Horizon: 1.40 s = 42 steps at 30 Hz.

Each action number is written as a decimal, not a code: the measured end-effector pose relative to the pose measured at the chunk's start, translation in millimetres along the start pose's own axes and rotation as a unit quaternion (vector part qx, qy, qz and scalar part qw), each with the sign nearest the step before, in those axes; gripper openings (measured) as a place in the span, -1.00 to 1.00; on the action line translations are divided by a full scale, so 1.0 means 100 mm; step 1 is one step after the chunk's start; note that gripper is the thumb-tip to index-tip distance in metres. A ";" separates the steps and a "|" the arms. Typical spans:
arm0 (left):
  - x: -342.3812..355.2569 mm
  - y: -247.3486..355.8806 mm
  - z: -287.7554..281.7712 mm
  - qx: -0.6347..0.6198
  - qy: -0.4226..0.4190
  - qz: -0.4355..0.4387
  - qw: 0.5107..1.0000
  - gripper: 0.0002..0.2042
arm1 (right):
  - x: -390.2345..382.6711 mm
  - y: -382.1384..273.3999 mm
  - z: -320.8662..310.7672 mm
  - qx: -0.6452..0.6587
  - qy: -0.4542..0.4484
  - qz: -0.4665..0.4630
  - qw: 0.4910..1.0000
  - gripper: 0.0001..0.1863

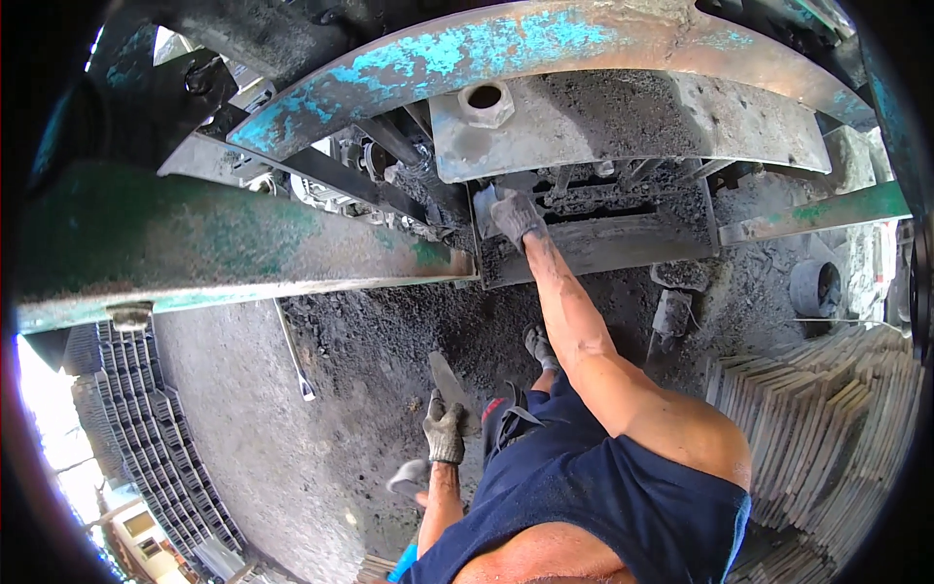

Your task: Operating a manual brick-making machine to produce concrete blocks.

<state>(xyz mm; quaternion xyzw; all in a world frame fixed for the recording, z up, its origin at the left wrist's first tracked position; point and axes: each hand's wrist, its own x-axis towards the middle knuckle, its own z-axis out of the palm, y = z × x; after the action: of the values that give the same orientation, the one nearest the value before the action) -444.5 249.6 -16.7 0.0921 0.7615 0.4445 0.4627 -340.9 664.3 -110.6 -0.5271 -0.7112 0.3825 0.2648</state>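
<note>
My left hand, in a dirty grey knit glove, is closed around the lower part of a flat grey tapered plate, held low in front of my legs. My right arm stretches forward. Its gloved hand is over the left side of a metal trough that contains dark grit. The fingers are closed on a flat pale blue-grey piece, whose far part shows past the glove. Just beyond the hand, a pale metal plate with a hexagonal collar overhangs the trough.
A curved beam with flaking blue paint crosses the top. Green beams flank the trough. On the left floor lies a long-handled tool. Stacked thin boards stand at right, dark slatted stacks at far left. Loose grit covers the ground.
</note>
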 end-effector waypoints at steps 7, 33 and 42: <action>0.01 0.04 -0.01 -0.022 -0.035 0.011 0.999 -0.36 | 1.00 0.98 0.21 -0.463 0.141 -0.284 0.828 -0.69; -0.05 0.11 0.18 0.022 -0.089 0.020 0.996 -0.38 | -1.34 -0.13 -0.58 0.530 -0.066 0.272 0.800 -0.73; 0.27 0.02 0.39 0.045 -0.145 0.042 0.988 -0.37 | -1.01 0.28 -0.90 0.622 0.107 0.309 0.712 -0.78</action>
<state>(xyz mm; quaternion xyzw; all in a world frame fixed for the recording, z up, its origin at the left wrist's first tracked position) -429.5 288.9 -38.7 0.2080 0.7012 0.4108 0.5443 -225.1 596.1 -79.7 -0.4717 -0.0768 0.7395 0.4741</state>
